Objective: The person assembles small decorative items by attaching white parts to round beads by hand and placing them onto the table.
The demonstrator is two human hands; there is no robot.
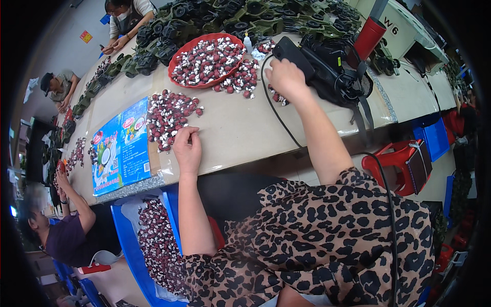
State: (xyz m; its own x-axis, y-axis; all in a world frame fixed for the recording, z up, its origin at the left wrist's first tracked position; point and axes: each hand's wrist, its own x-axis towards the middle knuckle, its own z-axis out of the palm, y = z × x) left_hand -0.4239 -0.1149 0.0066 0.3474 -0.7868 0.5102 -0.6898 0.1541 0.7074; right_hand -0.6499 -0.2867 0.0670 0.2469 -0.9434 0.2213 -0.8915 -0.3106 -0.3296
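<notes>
Beside the loose pile of small dark red and white parts [171,115], my left hand [188,149] rests at the table's near edge. Its fingers are curled together, and whatever lies between them is too small to make out. Farther right, my right hand [286,79] is closed next to a black phone [293,55] leaning by a black mesh bag [332,71]. The curled fingers overlap the phone's lower left side; their tips are hidden. A red scalloped bowl [179,81] full of the same parts stands between and beyond my hands, with more parts spilled at its right.
Green toy vehicles [276,20] are heaped along the far side. A blue printed cardboard sheet [120,146] lies left of the pile. Below the edge stands a blue bin [128,238] of parts. A black cable [279,115] crosses the tabletop. Co-workers sit at left; a red stool [396,166] stands right.
</notes>
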